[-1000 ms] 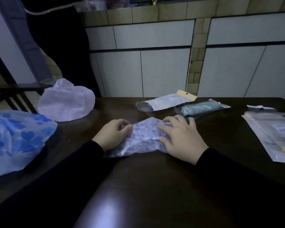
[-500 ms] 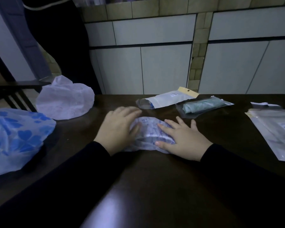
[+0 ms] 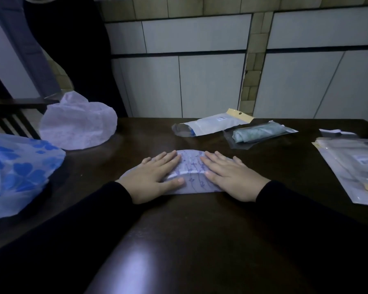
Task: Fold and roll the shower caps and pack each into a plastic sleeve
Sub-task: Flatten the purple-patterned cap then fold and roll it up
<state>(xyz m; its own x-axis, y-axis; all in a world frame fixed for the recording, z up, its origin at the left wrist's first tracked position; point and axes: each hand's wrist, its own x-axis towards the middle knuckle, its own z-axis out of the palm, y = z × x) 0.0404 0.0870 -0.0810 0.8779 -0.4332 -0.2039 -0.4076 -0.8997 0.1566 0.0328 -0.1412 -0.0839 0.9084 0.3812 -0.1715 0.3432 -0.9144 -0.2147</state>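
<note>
Since the earlier frame, your left hand [image 3: 155, 177] has uncurled; it lies palm-down, fingers straight and together, on the folded shower cap [image 3: 192, 174] at table [image 3: 200, 240] centre. Your right hand [image 3: 232, 177] presses likewise, fingers slightly spread.

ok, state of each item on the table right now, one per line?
patterned cap: folded flat, pressed under both hands
left hand: flat, fingers straight, on the cap
right hand: flat, fingers straight, on the cap
white cap: unfolded, puffed up
blue heart cap: unfolded, puffed up
green cap: rolled, inside a clear sleeve
white sleeve: lying flat, contents unclear
sleeve stack: flat, looks empty
</note>
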